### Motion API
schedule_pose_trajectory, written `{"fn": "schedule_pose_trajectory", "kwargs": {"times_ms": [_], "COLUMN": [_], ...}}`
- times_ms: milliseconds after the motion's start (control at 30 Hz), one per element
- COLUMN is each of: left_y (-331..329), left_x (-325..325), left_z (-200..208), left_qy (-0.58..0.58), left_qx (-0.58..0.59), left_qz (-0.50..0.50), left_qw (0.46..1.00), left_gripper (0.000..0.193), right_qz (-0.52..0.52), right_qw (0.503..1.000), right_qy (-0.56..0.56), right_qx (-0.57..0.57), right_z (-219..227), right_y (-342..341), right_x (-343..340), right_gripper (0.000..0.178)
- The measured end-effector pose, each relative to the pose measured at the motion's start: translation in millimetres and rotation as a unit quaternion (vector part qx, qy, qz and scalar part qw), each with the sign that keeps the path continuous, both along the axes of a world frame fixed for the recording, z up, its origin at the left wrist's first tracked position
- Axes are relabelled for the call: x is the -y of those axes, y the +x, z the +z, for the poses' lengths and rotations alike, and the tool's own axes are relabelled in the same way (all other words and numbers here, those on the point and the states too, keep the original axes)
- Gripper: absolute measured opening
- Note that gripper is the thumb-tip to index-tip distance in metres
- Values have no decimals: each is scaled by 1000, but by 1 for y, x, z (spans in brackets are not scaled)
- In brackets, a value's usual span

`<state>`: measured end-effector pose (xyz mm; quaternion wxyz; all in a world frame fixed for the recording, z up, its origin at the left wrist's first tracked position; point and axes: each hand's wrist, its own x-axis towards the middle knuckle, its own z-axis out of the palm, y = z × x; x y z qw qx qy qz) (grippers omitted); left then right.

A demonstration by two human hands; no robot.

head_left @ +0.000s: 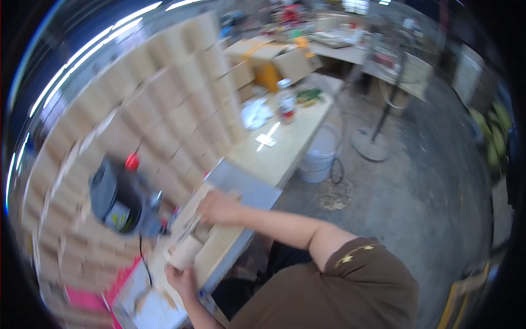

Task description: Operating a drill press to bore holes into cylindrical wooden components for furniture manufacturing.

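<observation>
My left hand (179,278) grips the near end of a pale wooden block (186,252) over the narrow worktable. Farther along the table, my right hand (219,209) is closed, its fingers curled down beside pale wooden pieces (193,211); what it holds is hidden and blurred. Just left of both hands is a grey power tool (116,200) with a red ball knob (132,161) and a black cord (143,257). Its tip comes close to the wood.
Tall stacks of wooden blocks (164,104) line the left side. Beyond my right hand the tabletop (263,164) carries a bottle (285,101), a white cloth (256,113) and cardboard boxes (263,55). A white bucket (318,156) and a stand with a round base (369,145) are on the floor.
</observation>
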<state>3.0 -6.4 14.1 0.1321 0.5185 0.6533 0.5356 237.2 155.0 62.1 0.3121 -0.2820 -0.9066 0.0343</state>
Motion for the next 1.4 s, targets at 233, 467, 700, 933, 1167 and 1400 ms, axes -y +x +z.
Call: {"fn": "schedule_pose_trajectory", "kwargs": {"times_ms": [233,467,700,933,1167,1400], "left_y": [-64,-12,19,53,61,47], "left_x": [93,102,79,51,52,6], "left_z": [56,84,53,38,15,-4], "left_qy": [-48,-81,-143,-72,4,-46], "left_qx": [125,345,422,362,-114,-226], "left_qz": [132,165,119,-7,26,132], "left_qw": [982,920,888,930,993,964], "left_gripper": [22,29,32,51,79,79], "right_qz": [-50,39,55,16,-41,-36], "right_qw": [996,999,998,1000,999,999], "right_qy": [-43,-3,-31,-16,6,15], "right_qx": [59,23,24,19,14,-19], "right_z": [15,13,12,10,12,2], "right_y": [27,12,13,11,10,-12], "right_x": [27,54,58,60,61,12], "right_gripper": [34,37,37,40,50,51]}}
